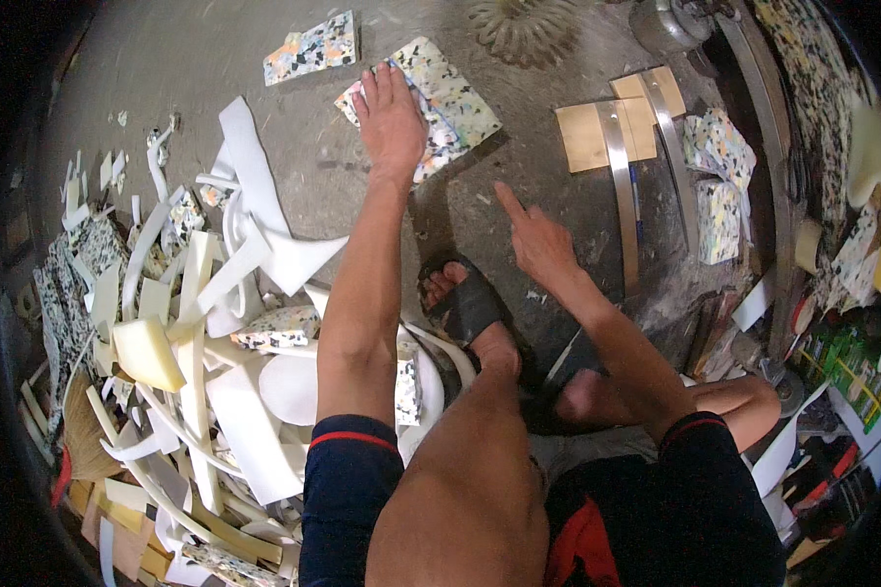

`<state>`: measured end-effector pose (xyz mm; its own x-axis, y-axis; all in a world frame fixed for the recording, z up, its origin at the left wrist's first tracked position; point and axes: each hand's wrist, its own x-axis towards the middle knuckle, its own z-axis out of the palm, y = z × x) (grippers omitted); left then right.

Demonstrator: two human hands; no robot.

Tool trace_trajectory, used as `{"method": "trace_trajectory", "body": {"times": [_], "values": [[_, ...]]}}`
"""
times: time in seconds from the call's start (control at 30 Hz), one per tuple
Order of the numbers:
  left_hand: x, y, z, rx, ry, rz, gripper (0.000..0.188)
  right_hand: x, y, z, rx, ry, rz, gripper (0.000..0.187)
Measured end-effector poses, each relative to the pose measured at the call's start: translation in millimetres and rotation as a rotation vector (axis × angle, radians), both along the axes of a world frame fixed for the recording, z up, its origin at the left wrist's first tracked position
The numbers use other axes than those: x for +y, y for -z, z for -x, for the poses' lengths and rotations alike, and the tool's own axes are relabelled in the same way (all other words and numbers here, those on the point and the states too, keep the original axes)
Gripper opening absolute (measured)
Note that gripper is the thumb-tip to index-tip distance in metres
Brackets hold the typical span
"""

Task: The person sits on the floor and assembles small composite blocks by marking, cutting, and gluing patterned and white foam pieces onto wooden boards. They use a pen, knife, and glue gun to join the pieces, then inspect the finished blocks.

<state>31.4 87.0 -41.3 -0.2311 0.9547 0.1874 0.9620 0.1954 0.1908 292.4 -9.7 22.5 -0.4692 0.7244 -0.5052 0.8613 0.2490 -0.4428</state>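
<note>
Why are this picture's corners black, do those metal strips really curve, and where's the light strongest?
In the head view, the round fisheye image leaves the corners black; the metal strips look bowed, probably lens distortion; the white foam scraps look brightest; a dark, soft-edged shadow lies on the floor between the left hand and the sandal.

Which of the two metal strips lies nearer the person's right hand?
The left strip, closest to the right hand; the other strip lies farther right, beyond the thin blue stick.
</note>
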Motion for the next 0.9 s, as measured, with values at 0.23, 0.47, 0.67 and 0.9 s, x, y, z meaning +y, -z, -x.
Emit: {"method": "trace_trajectory", "body": {"times": [0.23,0.47,0.67,0.9], "values": [[-1,0,0,-0.007,0.024,-0.031,0.050,-15,-5,-19,0.082,0.043,-0.013,0.079],[-1,1,2,-0.024,0.040,-0.035,0.050,28,14,34,0.069,0.012,-0.111,0.079],[2,1,2,-0.006,0.028,-0.015,0.050,-13,6,-10,-0.014,0.005,-0.021,0.082],[0,-1,0,-0.034,0.023,-0.022,0.049,-52,-3,-60,-0.010,0.010,0.038,0.080]]}}
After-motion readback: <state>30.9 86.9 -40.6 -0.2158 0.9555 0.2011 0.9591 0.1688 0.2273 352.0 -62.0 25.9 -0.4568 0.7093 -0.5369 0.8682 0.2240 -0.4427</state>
